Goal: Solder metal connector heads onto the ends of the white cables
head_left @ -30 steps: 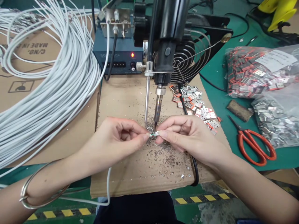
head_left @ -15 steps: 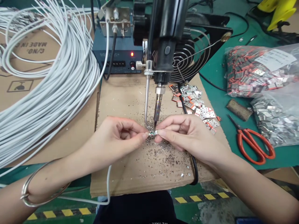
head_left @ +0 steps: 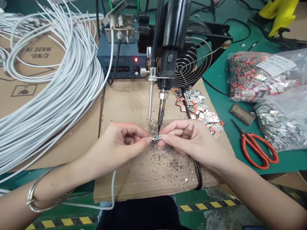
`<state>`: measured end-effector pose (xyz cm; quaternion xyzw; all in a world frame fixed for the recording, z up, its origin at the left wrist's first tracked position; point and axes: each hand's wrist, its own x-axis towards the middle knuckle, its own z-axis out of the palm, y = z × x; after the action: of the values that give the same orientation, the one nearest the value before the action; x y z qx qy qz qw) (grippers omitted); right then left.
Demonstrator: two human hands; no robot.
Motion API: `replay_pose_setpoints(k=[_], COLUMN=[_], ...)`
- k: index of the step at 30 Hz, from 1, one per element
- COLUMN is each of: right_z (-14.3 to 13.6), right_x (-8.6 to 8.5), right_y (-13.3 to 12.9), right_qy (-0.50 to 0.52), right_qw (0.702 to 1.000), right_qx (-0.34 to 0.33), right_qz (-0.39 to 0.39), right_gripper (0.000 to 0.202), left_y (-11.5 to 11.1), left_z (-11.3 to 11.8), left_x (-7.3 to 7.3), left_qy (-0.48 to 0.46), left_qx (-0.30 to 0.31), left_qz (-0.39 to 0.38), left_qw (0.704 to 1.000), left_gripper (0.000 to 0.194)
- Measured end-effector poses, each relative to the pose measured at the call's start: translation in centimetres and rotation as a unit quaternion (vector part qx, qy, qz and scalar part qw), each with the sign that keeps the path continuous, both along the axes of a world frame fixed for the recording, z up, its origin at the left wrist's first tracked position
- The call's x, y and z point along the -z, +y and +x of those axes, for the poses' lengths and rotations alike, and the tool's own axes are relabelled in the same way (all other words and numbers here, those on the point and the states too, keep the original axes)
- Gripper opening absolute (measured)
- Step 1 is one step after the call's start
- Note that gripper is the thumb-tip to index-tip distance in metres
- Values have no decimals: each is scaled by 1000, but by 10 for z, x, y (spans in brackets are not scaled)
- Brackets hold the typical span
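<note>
Plug (head_left: 160, 137), small and silvery, is sitting in the head view just below the tip of a soldering iron (head_left: 161, 110), over a sheet of cardboard (head_left: 129, 102). The right hand (head_left: 195, 140) is pinching this plug, its grip closed on it. The left hand (head_left: 120, 150) is facing it, its grip closed on a thin wire end (head_left: 153, 138) with some green showing where it is meeting the plug; the join is looking too small to tell whether the tip is touching it. A bent metal tube (head_left: 151, 105) is pointing down beside the iron, and dark crumbs (head_left: 172, 163) are lying scattered underneath. Loose plugs (head_left: 208, 116) are lying in a heap beyond the right hand, a black cord (head_left: 186, 105) running past them. Behind, a blue box (head_left: 122, 68) is glowing with one red light (head_left: 136, 59), and a fan (head_left: 195, 62) is standing to its right. A bundle of white cables (head_left: 59, 92) is filling the left side. On the green surface (head_left: 223, 107), red-handled scissors (head_left: 249, 136) are resting near a brown block (head_left: 242, 114) and two bags of parts (head_left: 251, 78)
</note>
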<state>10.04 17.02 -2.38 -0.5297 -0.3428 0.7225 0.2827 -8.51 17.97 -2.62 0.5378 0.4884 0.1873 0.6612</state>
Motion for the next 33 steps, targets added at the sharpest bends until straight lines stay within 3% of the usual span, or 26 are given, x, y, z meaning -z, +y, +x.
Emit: replay_pose_setpoints(k=[6,33], right_z=[-1,1], right_x=[1,2], right_y=[1,2], right_qy=[-6,12], right_qw=[1000,1000], right_qx=[-4,-10], right_qz=[11,0], right_gripper=[20,19], left_y=[-2,-4], left_z=[2,1], left_x=[-1,-2], left_qy=[-12,-57], left_qx=[-16,-29], left_qz=[-73,-87], left_qw=[997,994], left_gripper=[8,8])
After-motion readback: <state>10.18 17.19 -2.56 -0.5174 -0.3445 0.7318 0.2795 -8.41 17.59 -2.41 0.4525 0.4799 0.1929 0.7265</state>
